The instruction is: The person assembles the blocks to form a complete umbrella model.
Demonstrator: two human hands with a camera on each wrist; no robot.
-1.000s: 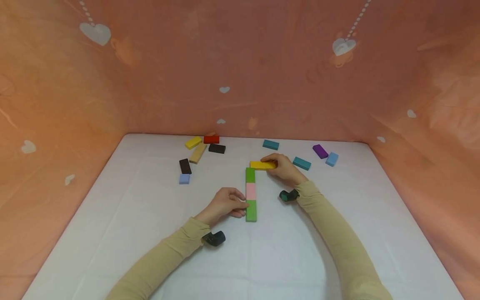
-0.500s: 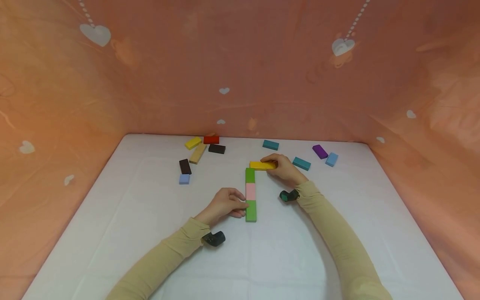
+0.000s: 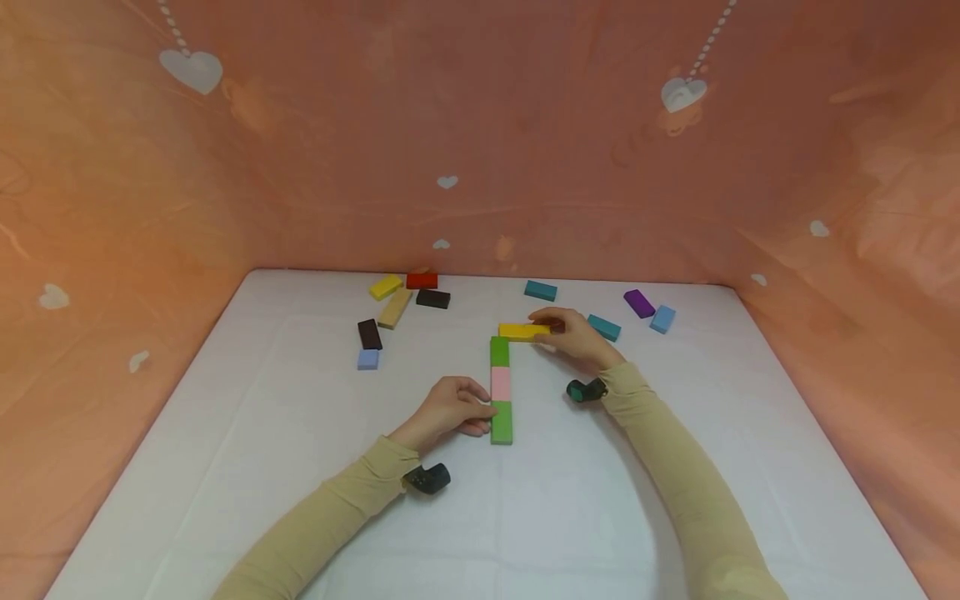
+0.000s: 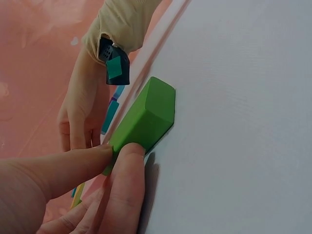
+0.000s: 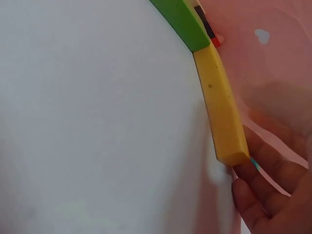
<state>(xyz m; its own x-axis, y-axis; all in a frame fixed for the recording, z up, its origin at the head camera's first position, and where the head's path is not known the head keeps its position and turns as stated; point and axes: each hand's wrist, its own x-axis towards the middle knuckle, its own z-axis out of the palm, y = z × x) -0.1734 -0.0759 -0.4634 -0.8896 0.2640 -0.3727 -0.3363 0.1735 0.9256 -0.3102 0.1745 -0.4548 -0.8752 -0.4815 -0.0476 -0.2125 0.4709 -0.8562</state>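
Observation:
A green block point(image 3: 502, 423), a pink block point(image 3: 500, 384) and another green block point(image 3: 500, 352) lie end to end in a line. Across the far end of that line lies a yellow block point(image 3: 521, 332), its left end meeting the far green one. My left hand point(image 3: 450, 406) touches the near green block point(image 4: 141, 117) from the left, thumb and fingertips against its side. Around the right end of the yellow block point(image 5: 222, 107), my right hand point(image 3: 576, 337) has its fingers spread loosely, with fingertips right at the end.
Teal blocks point(image 3: 541, 291) point(image 3: 603, 327), a purple block point(image 3: 639, 303) and a light blue block point(image 3: 663, 319) lie back right. At back left are yellow point(image 3: 386, 287), red point(image 3: 422, 282), tan point(image 3: 395, 308), dark point(image 3: 433, 298) and pale blue point(image 3: 368, 359) blocks. A patterned cloth point(image 3: 480, 150) rises behind.
My right hand has loosened from the yellow block and shifted slightly right, uncovering more of its right end. The left hand and the blocks have stayed in place.

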